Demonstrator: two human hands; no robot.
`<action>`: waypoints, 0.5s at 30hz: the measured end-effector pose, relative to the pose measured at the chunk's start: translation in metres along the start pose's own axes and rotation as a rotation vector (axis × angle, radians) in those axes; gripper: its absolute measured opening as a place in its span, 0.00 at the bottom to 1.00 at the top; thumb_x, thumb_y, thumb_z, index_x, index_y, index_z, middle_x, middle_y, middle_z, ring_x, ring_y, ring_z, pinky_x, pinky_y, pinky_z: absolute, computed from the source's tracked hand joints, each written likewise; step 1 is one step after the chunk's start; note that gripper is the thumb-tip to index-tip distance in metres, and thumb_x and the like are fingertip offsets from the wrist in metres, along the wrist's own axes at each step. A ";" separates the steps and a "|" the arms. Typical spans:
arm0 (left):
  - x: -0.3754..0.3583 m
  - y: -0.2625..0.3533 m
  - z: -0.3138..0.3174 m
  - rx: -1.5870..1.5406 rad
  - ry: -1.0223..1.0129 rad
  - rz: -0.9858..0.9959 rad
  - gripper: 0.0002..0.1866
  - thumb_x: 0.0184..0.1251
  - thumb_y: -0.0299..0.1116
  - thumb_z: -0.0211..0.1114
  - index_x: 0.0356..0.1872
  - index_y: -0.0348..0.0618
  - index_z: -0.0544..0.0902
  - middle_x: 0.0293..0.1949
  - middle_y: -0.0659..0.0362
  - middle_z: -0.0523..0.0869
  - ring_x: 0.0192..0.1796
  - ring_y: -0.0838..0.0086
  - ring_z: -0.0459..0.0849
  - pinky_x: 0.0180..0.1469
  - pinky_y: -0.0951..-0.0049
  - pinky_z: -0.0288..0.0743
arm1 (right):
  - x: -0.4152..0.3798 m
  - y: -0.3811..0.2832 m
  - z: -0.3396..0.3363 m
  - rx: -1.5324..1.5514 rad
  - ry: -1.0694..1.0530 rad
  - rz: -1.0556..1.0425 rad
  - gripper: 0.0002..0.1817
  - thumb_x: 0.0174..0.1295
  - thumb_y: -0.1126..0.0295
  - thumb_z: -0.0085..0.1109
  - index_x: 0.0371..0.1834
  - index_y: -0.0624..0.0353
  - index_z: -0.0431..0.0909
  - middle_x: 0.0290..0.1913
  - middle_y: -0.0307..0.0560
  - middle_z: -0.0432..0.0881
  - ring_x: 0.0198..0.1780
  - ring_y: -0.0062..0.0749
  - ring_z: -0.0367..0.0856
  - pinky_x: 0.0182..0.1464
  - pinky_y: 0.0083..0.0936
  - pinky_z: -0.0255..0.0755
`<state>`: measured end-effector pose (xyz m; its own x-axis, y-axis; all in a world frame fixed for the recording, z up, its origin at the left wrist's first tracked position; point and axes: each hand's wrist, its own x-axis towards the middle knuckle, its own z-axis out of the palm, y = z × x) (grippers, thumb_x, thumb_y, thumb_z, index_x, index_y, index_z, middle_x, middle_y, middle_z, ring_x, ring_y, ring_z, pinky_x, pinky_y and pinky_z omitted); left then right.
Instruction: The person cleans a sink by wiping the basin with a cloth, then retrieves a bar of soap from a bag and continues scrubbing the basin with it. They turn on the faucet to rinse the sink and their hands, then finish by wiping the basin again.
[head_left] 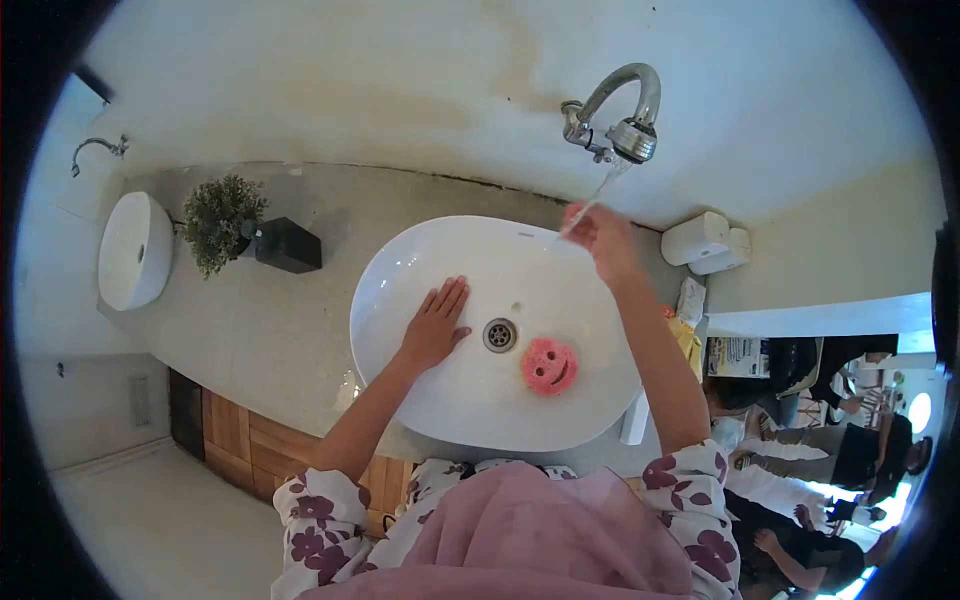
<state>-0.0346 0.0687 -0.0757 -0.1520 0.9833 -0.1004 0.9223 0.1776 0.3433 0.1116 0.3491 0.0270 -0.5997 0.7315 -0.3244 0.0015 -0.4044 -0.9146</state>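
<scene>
1. At the left edge, a second white oval basin (135, 250) sits on the grey counter (290, 360), near a bushy green plant (222, 215) and a black angular block (289, 246).
2. Left of centre in the frame, the left hand (435, 328) lies palm down inside the large white oval basin (470, 405), fingers open and held together, thumb apart, seemingly for support. It grips nothing.
3. Near the centre is the round metal drain (500, 335); just beside it, lower right, the pink round smiling-face sponge (549, 367) rests on the basin floor, leaving both hands free of it.
4. Upper right of centre, the right hand (601, 240) meets the stream from the curved chrome tap (633, 140), probably to wet or rinse the skin. Its fingers look partly curled, but blur hides their exact state; no held object shows.
5. At right, white rolls (697, 240) stand against the wall. Beyond, a printed panel (737, 357) carries text too small to read; no brand is legible.
</scene>
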 end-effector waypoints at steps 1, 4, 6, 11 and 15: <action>0.000 0.000 0.001 0.009 -0.005 -0.002 0.40 0.69 0.47 0.55 0.74 0.40 0.51 0.77 0.55 0.48 0.78 0.65 0.46 0.77 0.61 0.44 | -0.005 0.000 0.004 -0.003 0.002 -0.001 0.16 0.66 0.65 0.53 0.44 0.70 0.77 0.39 0.53 0.81 0.39 0.35 0.83 0.44 0.29 0.81; -0.002 -0.003 0.003 0.002 0.028 0.012 0.40 0.68 0.47 0.56 0.74 0.39 0.51 0.77 0.55 0.48 0.78 0.65 0.45 0.77 0.61 0.44 | -0.011 0.000 0.025 -0.001 -0.138 0.249 0.15 0.65 0.67 0.53 0.39 0.73 0.78 0.36 0.56 0.82 0.36 0.40 0.85 0.44 0.32 0.82; -0.002 -0.003 0.003 0.002 0.022 0.007 0.40 0.68 0.47 0.56 0.74 0.39 0.51 0.77 0.55 0.48 0.78 0.65 0.46 0.77 0.61 0.44 | -0.011 0.004 0.036 -0.057 -0.208 0.348 0.15 0.66 0.69 0.54 0.40 0.75 0.77 0.38 0.57 0.82 0.42 0.40 0.84 0.51 0.36 0.80; -0.001 0.000 0.001 -0.008 0.006 -0.006 0.40 0.68 0.47 0.56 0.74 0.39 0.51 0.77 0.56 0.48 0.78 0.65 0.45 0.77 0.61 0.44 | 0.001 0.007 0.070 0.040 -0.267 0.288 0.17 0.65 0.69 0.55 0.46 0.78 0.75 0.45 0.62 0.80 0.49 0.46 0.82 0.56 0.37 0.78; -0.001 -0.001 0.000 -0.006 -0.004 -0.019 0.40 0.68 0.47 0.57 0.74 0.39 0.51 0.77 0.56 0.48 0.78 0.65 0.45 0.77 0.62 0.44 | 0.006 0.007 0.072 0.023 -0.248 0.241 0.21 0.65 0.67 0.53 0.52 0.79 0.71 0.49 0.64 0.78 0.52 0.47 0.80 0.58 0.37 0.76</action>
<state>-0.0351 0.0674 -0.0755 -0.1678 0.9795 -0.1111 0.9170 0.1965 0.3471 0.0508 0.3115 0.0362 -0.7604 0.4592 -0.4593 0.1506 -0.5633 -0.8124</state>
